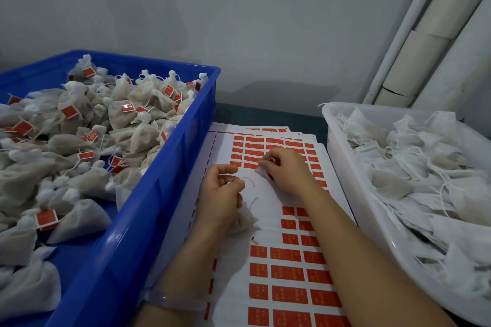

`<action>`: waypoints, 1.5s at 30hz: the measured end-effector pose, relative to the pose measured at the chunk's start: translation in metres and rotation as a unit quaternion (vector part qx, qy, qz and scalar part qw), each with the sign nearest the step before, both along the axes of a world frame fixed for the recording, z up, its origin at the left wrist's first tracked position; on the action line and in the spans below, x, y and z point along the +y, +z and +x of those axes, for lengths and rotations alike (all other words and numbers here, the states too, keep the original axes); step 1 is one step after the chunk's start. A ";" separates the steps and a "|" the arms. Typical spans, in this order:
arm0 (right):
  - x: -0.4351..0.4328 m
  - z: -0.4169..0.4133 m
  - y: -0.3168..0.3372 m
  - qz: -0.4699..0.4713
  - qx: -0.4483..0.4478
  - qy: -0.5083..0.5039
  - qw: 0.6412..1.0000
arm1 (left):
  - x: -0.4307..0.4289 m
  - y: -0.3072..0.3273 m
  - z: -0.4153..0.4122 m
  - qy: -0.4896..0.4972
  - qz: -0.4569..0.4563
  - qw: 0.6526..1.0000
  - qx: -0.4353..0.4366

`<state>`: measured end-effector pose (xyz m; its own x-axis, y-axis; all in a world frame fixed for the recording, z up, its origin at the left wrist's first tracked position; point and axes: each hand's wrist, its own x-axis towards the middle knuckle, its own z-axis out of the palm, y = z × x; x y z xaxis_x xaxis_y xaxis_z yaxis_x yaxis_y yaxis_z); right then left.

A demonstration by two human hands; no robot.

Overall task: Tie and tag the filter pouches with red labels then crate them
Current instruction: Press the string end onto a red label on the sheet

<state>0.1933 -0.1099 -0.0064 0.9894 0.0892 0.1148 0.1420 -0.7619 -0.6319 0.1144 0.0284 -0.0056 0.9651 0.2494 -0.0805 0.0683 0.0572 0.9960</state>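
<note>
My left hand point(221, 194) holds a small beige filter pouch point(245, 221) against the label sheet point(268, 191), with fingers curled and pinching its white string point(251, 182). My right hand point(288, 170) rests on the sheet of red labels point(285, 272), its fingertips pinching at the edge of a label near the top rows. The pouch lies mostly under my left palm. A blue crate point(159, 180) on the left holds several tied pouches with red tags point(70, 111).
A white tub point(342, 156) on the right holds several untied white pouches point(414, 167) with loose strings. More label sheets lie stacked beneath the top one. A grey wall stands behind, with white pipes point(414, 42) at the right corner.
</note>
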 end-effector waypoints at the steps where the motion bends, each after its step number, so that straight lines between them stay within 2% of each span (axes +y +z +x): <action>1: -0.002 0.001 -0.001 0.010 0.001 -0.006 1.000 | 0.000 0.000 0.000 0.000 0.002 1.000 0.001; 8: -0.004 0.008 -0.003 0.076 0.005 -0.037 0.996 | -0.001 0.001 0.000 0.002 0.003 1.000 0.006; 16: -0.004 0.006 -0.001 0.093 0.029 -0.038 0.994 | -0.001 0.000 0.001 -0.001 0.009 1.000 0.017; 20: -0.005 -0.003 -0.001 0.080 0.019 -0.011 0.997 | 0.000 -0.001 0.001 -0.005 0.017 0.999 0.029; 24: -0.004 -0.010 -0.008 0.022 -0.026 0.015 0.999 | 0.000 -0.002 0.002 -0.004 0.024 0.999 0.036; 28: -0.004 -0.013 -0.015 -0.004 -0.031 0.019 0.999 | 0.000 -0.002 0.003 -0.008 0.030 0.999 0.038; 39: -0.008 -0.013 -0.018 0.145 -0.045 -0.063 0.986 | 0.000 -0.004 0.002 -0.010 0.030 0.999 0.041; 45: -0.016 -0.009 -0.019 0.203 -0.017 -0.052 0.978 | 0.000 -0.005 0.003 -0.009 0.039 0.998 0.048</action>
